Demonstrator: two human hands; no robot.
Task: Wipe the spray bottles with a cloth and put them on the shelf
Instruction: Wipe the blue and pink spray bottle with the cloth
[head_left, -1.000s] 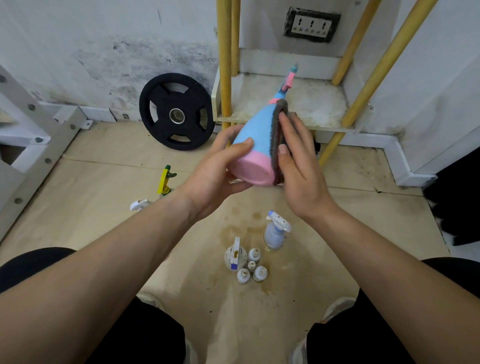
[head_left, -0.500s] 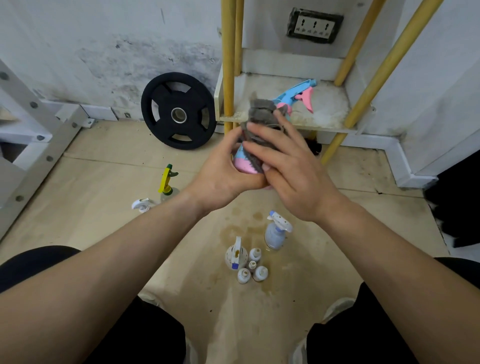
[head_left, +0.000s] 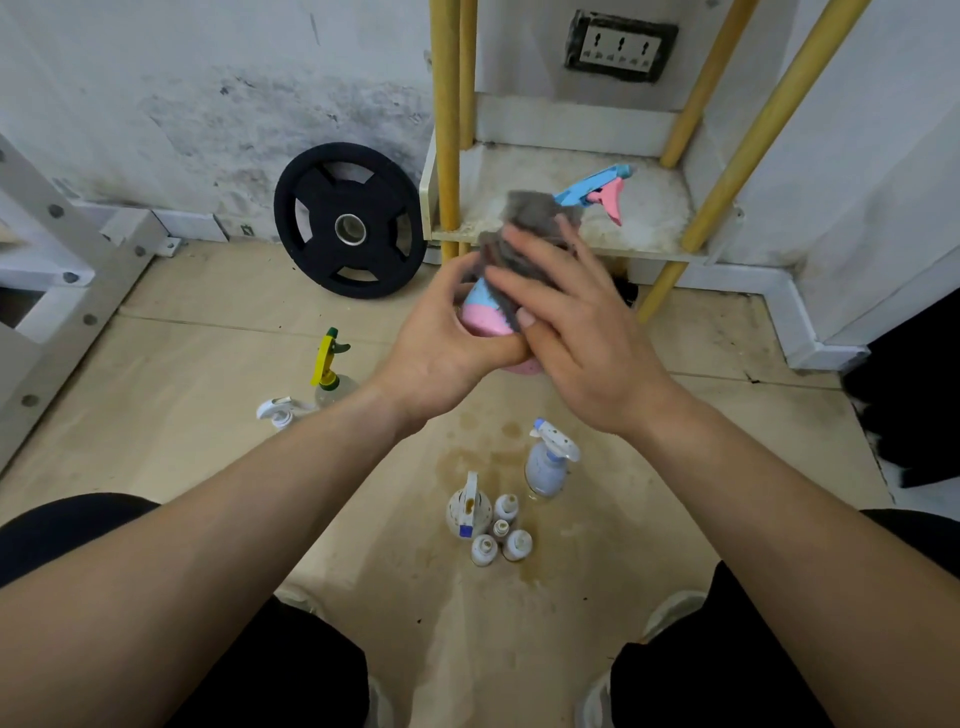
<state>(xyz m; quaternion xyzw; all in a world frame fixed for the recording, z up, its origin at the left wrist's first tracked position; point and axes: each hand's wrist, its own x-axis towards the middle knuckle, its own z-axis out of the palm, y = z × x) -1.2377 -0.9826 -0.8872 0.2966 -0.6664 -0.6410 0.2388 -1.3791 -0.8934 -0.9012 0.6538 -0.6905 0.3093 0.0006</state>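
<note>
My left hand is wrapped round the pink base of the blue and pink spray bottle, fingers curled behind it and thumb across the near side, so that hand is clamped on the bottle. My right hand lies over the grey cloth with its fingers spread and nearly straight, pressing the cloth flat against the bottle's body instead of closing round it. The bottle is in the air in front of me, tilted with its blue and pink trigger head pointing toward 1 o'clock, over the front edge of the shelf. The cloth bunches up over the bottle's neck.

On the floor toward 6 o'clock stands a white spray bottle, and just beside it at its 7 o'clock a cluster of small white bottles. At 8 o'clock a yellow-topped spray bottle stands with a white sprayer lying next to it. A black weight plate leans on the wall at 10 o'clock.
</note>
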